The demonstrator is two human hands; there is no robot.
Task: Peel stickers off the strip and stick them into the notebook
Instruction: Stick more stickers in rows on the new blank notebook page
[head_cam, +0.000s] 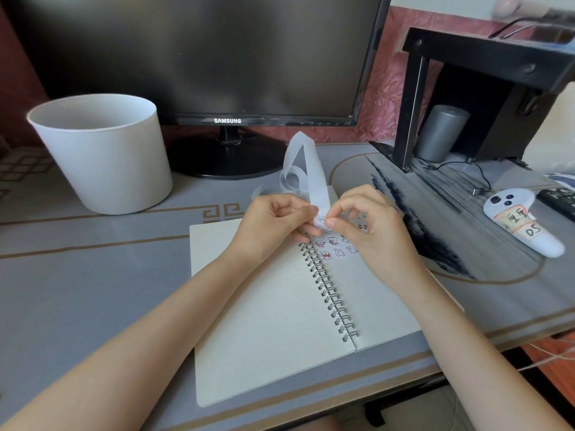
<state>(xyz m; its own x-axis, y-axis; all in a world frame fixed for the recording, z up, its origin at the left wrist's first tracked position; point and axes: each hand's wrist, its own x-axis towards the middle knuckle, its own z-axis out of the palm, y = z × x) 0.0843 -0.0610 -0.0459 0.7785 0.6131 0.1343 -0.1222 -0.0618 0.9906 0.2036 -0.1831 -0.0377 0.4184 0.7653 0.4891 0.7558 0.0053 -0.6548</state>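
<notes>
A grey table [93, 244] edged with tan lines is seen. An open spiral notebook [264, 306] is laid at its centre. A white bucket [102, 157] is stood at 10 o'clock, a monitor [202, 57] at 12, a black stand [413, 104] sheltering a grey cylinder [440, 133] at 2, and a labelled white controller [522, 225] at 3.

A home desk is indicated by a Samsung monitor [199, 57], a white bin [99, 157], an open spiral notebook [264, 306], a labelled white controller [522, 227] and a black shelf [485, 54], all set on a patterned grey tabletop [93, 259] before a pink patterned wall [384, 98].
</notes>
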